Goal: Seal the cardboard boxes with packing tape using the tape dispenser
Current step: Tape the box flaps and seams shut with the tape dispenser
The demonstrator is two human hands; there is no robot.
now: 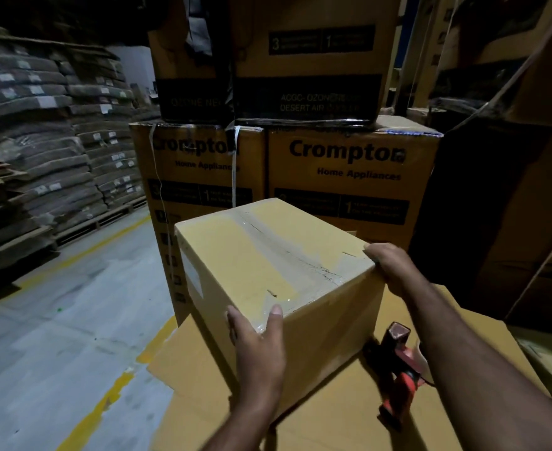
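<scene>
Plain cardboard box (268,275) sits on a flat cardboard surface (333,418), turned at an angle so one corner points toward me. Clear packing tape (287,255) runs along its top seam from the far left edge to the near right edge and folds down over the near edge.

My left hand (258,346) lies flat on the near corner of the box, fingers spread, thumb up on the top edge where the tape end folds over. The grip is wide and open, pressing against the box, not wrapped round anything.

My right hand (391,265) rests on the right top corner, fingers curled over the edge. The grip hooks the corner of the box and holds nothing else.

The tape dispenser (398,362), red and black, lies on the cardboard surface just right of the box, near its lower right side, under my right forearm. Neither hand touches it.

Behind the box, stacked printed cartons (352,177) reading "Crompton Home Appliances", with more cartons piled on top of them. Far left, pallets of flattened cardboard bundles (40,141) stacked high. Grey concrete floor (56,336) to the left, with yellow painted lines (99,408). Light is dim; the right side is mostly dark cartons.
</scene>
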